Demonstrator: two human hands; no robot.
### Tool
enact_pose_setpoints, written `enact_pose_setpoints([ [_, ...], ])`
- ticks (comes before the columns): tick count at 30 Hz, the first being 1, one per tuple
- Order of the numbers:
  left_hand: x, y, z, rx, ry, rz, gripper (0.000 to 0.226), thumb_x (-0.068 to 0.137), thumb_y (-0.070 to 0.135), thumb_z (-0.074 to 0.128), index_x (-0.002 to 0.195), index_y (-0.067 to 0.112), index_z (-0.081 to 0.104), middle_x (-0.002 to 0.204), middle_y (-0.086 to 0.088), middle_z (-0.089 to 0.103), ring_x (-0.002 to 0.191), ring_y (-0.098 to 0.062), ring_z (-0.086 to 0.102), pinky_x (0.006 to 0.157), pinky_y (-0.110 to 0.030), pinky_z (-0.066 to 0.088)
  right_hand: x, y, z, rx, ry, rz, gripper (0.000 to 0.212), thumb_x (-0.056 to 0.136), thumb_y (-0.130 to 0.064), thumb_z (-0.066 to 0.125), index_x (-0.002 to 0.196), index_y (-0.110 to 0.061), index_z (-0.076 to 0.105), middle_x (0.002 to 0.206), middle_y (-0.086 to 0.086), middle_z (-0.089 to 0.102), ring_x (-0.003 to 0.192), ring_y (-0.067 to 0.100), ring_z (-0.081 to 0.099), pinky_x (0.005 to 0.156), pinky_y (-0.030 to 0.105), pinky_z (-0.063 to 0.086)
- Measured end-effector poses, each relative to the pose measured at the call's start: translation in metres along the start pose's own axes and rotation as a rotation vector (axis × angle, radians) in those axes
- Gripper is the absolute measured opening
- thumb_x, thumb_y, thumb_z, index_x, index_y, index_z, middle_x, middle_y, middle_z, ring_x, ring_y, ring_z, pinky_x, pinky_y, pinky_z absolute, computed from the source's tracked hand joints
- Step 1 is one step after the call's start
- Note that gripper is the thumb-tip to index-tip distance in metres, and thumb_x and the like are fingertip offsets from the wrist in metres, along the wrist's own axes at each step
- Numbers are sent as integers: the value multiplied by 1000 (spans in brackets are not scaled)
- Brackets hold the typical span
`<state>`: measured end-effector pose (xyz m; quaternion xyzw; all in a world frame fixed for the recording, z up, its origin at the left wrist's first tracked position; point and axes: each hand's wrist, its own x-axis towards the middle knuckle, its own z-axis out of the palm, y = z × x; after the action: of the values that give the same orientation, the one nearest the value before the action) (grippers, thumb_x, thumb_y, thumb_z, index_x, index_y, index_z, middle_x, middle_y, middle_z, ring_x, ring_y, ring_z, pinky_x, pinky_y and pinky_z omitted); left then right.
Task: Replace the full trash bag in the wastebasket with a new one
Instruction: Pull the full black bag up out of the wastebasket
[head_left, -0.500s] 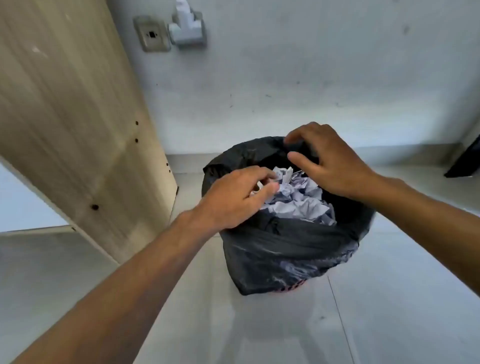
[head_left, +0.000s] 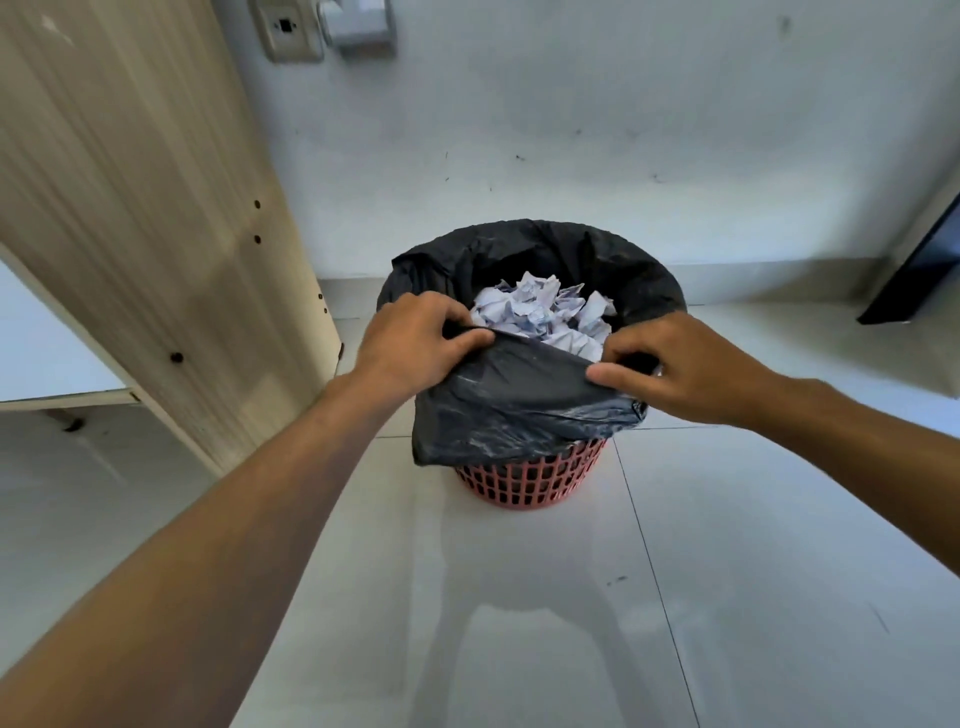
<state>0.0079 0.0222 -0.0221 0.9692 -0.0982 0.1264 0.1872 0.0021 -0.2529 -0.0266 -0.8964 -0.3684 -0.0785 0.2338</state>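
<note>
Step in hand: freeing full trash bag (head_left: 519, 400) from red wastebasket (head_left: 530, 480) on floor. Left hand (head_left: 421, 343) and right hand (head_left: 680, 369) each pinch near edge of bag, crumpled paper (head_left: 545, 312) inside. Next move likely calls for gathering far edge, lifting straight up.

A black trash bag (head_left: 519, 400) heaped with crumpled white paper (head_left: 545, 312) lines an upright red lattice wastebasket (head_left: 524, 478) on the floor, its near edge folded over the rim.

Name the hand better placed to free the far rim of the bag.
Right, probably. The right hand pinches the bag nearer the open far side; the left hand sits by the wood panel.
</note>
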Motion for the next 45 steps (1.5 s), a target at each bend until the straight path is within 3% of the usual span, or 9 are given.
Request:
enact_pose_setpoints([
  [4, -11, 8, 8, -102, 99, 94, 34, 87, 59, 50, 96, 32, 68, 95, 14, 69, 97, -13, 58, 99, -39, 36, 17, -1, 14, -32, 164, 85, 42, 95, -42, 57, 58, -23, 52, 52, -5, 51, 52, 11, 49, 52, 23, 30],
  [9, -18, 8, 10, -50, -1, 193, 64, 75, 78, 41, 116, 34, 61, 98, 20, 55, 99, -4, 49, 108, -36, 22, 44, 2, 12, -126, 212, 306, 45, 95, -43, 56, 60, -15, 59, 53, -2, 54, 52, 9, 48, 56, 30, 28],
  [15, 1, -1, 4, -136, -16, 37, 17, 80, 50, 71, 80, 38, 59, 74, 20, 58, 87, -11, 56, 98, -44, 40, 40, 3, 8, 16, 126, 201, 55, 97, -56, 42, 60, -16, 49, 53, -1, 43, 52, 18, 43, 56, 33, 31],
  [20, 9, -10, -4, -18, 107, -193, 30, 79, 46, 74, 105, 34, 66, 111, 3, 60, 121, -25, 43, 98, -44, 33, 24, 20, 10, -208, 153, 23, 45, 98, -51, 40, 63, -25, 49, 53, -5, 47, 53, 16, 46, 55, 33, 34],
  [23, 7, 2, -1, -15, 142, -106, 31, 88, 44, 63, 117, 32, 61, 125, 3, 55, 126, -21, 38, 101, -44, 29, 41, 9, 18, -217, 224, 82, 41, 99, -44, 49, 68, -21, 63, 56, -6, 54, 54, 18, 49, 56, 29, 28],
  [28, 0, 10, 11, -87, 49, 64, 58, 79, 68, 58, 122, 30, 57, 125, 10, 59, 123, -16, 45, 106, -44, 32, 66, 3, 25, -108, 149, 193, 53, 99, -45, 47, 60, -10, 54, 53, 5, 52, 52, 20, 49, 54, 34, 33],
  [32, 6, -3, 14, -91, 139, 7, 39, 83, 50, 66, 117, 32, 61, 122, 8, 61, 124, -17, 43, 103, -41, 30, 45, 10, 18, -65, 177, 114, 56, 96, -59, 40, 63, -17, 54, 54, 1, 52, 51, 15, 51, 53, 33, 38],
  [38, 8, 2, 9, 22, 209, -44, 34, 90, 34, 63, 123, 31, 56, 128, 5, 51, 128, -18, 37, 105, -40, 29, 25, 19, 18, -160, 251, 105, 52, 100, -44, 46, 54, -20, 51, 45, -6, 45, 44, 13, 44, 49, 15, 23],
  [45, 4, 19, 10, -156, -10, 233, 54, 73, 74, 48, 109, 36, 64, 106, 19, 65, 109, -9, 52, 101, -45, 39, 72, 2, 24, -65, 123, 426, 58, 101, -41, 47, 52, -10, 40, 49, 7, 45, 51, 25, 47, 51, 33, 29],
])
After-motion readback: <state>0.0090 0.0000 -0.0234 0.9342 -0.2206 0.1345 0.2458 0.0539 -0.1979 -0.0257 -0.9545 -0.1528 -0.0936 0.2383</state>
